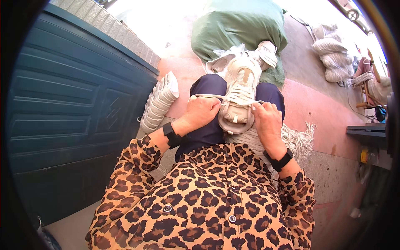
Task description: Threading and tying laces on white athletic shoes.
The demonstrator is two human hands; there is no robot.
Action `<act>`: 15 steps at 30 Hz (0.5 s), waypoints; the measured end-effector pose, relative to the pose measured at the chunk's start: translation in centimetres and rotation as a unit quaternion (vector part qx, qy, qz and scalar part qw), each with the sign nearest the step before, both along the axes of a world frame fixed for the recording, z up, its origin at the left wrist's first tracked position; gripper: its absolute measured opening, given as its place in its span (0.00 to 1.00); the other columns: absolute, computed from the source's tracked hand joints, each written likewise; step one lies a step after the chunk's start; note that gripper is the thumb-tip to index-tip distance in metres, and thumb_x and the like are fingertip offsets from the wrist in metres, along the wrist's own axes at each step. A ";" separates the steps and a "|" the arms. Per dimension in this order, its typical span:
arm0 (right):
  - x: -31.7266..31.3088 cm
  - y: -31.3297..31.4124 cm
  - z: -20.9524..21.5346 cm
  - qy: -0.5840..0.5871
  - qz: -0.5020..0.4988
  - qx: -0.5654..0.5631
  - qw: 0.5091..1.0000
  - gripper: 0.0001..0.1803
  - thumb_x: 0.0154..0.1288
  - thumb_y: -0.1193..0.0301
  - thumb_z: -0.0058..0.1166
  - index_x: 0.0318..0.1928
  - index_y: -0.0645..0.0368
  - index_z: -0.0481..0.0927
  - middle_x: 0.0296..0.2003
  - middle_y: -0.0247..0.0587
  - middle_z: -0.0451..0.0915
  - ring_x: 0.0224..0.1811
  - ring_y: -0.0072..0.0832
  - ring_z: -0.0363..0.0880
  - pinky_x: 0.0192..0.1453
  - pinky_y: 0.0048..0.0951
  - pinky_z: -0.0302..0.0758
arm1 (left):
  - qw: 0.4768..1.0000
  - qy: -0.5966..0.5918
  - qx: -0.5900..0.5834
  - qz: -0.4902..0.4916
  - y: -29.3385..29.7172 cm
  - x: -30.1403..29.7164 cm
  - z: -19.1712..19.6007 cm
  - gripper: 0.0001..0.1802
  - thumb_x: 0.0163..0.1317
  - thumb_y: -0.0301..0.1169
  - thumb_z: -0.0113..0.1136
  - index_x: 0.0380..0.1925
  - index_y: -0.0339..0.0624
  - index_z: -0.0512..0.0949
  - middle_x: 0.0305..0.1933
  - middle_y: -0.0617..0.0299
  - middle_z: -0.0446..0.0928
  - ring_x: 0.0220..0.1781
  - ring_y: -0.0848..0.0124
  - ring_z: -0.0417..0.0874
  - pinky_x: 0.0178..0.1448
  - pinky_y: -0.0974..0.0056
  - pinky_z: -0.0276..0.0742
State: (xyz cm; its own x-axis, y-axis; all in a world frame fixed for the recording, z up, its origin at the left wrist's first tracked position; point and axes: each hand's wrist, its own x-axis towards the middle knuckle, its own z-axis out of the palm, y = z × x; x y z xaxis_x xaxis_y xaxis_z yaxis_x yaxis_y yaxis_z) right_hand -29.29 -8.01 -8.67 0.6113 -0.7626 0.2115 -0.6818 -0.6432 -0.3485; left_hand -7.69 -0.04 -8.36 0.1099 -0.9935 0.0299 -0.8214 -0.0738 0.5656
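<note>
A beige sneaker [246, 74] rests between my knees, its toe pointing away from me and its heel toward me. A pale shoelace [208, 96] runs sideways across its opening. On the shoe's left side, my left hand [201, 113] is closed round one part of the lace. To the right of the shoe opening, my right hand [267, 121] pinches the lace between thumb and fingers. Both hands hold the lace out to either side. How the lace crosses at the middle is hard to make out.
Beyond the sneaker, more pale shoes [265, 54] lie against a big green sack [239, 27]. A row of nested shoes [160, 102] sits by the dark blue door [75, 91] at left. Loose laces [301, 139] hang by my right knee. White sacks [333, 58] and another person [368, 68] are far right.
</note>
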 end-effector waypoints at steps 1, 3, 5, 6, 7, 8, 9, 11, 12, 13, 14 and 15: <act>0.0 -0.1 -0.1 -0.014 -0.012 -0.018 1.000 0.08 0.49 0.69 0.58 0.33 0.52 0.79 0.30 0.32 0.73 0.37 0.30 0.70 0.40 0.33 0.64 | 0.999 -0.040 -0.002 -0.006 -0.1 -0.1 0.1 0.10 0.57 0.35 0.54 0.26 0.42 0.79 0.25 0.53 0.78 0.29 0.57 0.80 0.34 0.58 0.73; 0.1 -0.3 0.1 -0.018 -0.018 -0.037 0.999 0.05 0.51 0.67 0.57 0.28 0.53 0.78 0.29 0.32 0.73 0.37 0.30 0.70 0.40 0.33 0.62 | 0.990 -0.134 -0.016 -0.040 -0.4 -0.1 0.6 0.10 0.56 0.34 0.52 0.21 0.44 0.76 0.19 0.54 0.75 0.25 0.56 0.78 0.31 0.55 0.68; 0.1 -0.6 -0.3 -0.018 -0.011 -0.039 0.999 0.04 0.51 0.68 0.57 0.27 0.53 0.78 0.29 0.33 0.73 0.37 0.31 0.70 0.40 0.33 0.62 | 0.986 -0.151 -0.016 -0.072 -1.1 0.1 1.1 0.10 0.56 0.34 0.52 0.21 0.44 0.76 0.19 0.53 0.74 0.25 0.55 0.77 0.31 0.54 0.67; 0.1 -0.6 -0.3 -0.015 -0.002 -0.036 0.999 0.04 0.52 0.68 0.57 0.26 0.53 0.78 0.29 0.33 0.73 0.36 0.31 0.70 0.41 0.33 0.62 | 0.981 -0.166 -0.011 -0.103 -1.3 0.2 1.4 0.09 0.57 0.33 0.52 0.21 0.44 0.75 0.18 0.53 0.74 0.24 0.54 0.77 0.31 0.54 0.66; 0.1 -0.5 -0.3 -0.017 -0.004 -0.036 0.999 0.04 0.52 0.68 0.57 0.26 0.53 0.78 0.29 0.33 0.73 0.36 0.31 0.70 0.41 0.33 0.62 | 0.980 -0.167 -0.011 -0.104 -1.5 0.1 1.6 0.09 0.57 0.33 0.52 0.21 0.44 0.75 0.18 0.53 0.74 0.24 0.54 0.77 0.31 0.54 0.66; 0.2 -0.4 -0.3 -0.012 0.002 -0.032 0.999 0.05 0.52 0.68 0.56 0.25 0.54 0.77 0.29 0.34 0.73 0.36 0.31 0.69 0.41 0.33 0.61 | 0.984 -0.150 0.014 -0.096 -1.7 0.0 1.7 0.09 0.57 0.33 0.51 0.21 0.43 0.75 0.18 0.52 0.74 0.25 0.53 0.77 0.32 0.53 0.67; 0.2 -0.5 -0.2 -0.008 0.008 -0.029 1.000 0.05 0.52 0.68 0.56 0.25 0.55 0.77 0.28 0.34 0.73 0.36 0.31 0.69 0.41 0.33 0.61 | 0.986 -0.133 0.038 -0.088 -1.9 0.0 1.8 0.10 0.57 0.33 0.51 0.21 0.43 0.76 0.19 0.52 0.74 0.26 0.52 0.77 0.32 0.53 0.67; 0.2 -0.5 -0.4 -0.019 0.008 -0.027 0.999 0.05 0.52 0.68 0.55 0.24 0.55 0.77 0.28 0.34 0.73 0.36 0.31 0.69 0.41 0.33 0.61 | 0.992 -0.105 0.036 -0.066 -1.8 0.1 1.0 0.10 0.57 0.34 0.51 0.21 0.43 0.76 0.19 0.51 0.74 0.26 0.52 0.77 0.33 0.52 0.68; 0.1 -0.4 -0.5 -0.028 0.008 -0.024 0.999 0.06 0.53 0.68 0.55 0.24 0.55 0.77 0.28 0.35 0.73 0.36 0.31 0.69 0.41 0.34 0.61 | 0.996 -0.075 0.035 -0.044 -1.8 0.1 1.0 0.10 0.57 0.34 0.51 0.22 0.43 0.76 0.19 0.50 0.74 0.27 0.51 0.77 0.33 0.52 0.68; 0.2 -0.4 -0.4 -0.029 0.008 -0.023 0.999 0.06 0.53 0.68 0.55 0.24 0.55 0.77 0.28 0.35 0.73 0.36 0.31 0.69 0.41 0.34 0.61 | 0.995 -0.077 0.035 -0.045 -1.7 0.0 0.9 0.10 0.57 0.34 0.51 0.22 0.43 0.76 0.19 0.50 0.74 0.27 0.51 0.77 0.33 0.52 0.68; 0.2 -0.5 -0.3 -0.029 0.012 -0.021 0.999 0.06 0.53 0.68 0.55 0.24 0.55 0.77 0.27 0.35 0.73 0.36 0.31 0.70 0.41 0.34 0.61 | 0.993 -0.100 0.047 -0.042 -1.7 -0.2 0.9 0.10 0.57 0.34 0.50 0.22 0.42 0.76 0.19 0.50 0.74 0.27 0.51 0.77 0.32 0.52 0.69; 0.2 -0.5 -0.2 -0.029 0.014 -0.020 0.999 0.07 0.53 0.68 0.55 0.23 0.56 0.77 0.27 0.35 0.73 0.36 0.31 0.70 0.41 0.34 0.61 | 0.990 -0.123 0.057 -0.041 -1.7 -0.5 1.1 0.11 0.58 0.34 0.50 0.22 0.41 0.76 0.19 0.50 0.74 0.27 0.51 0.77 0.32 0.52 0.70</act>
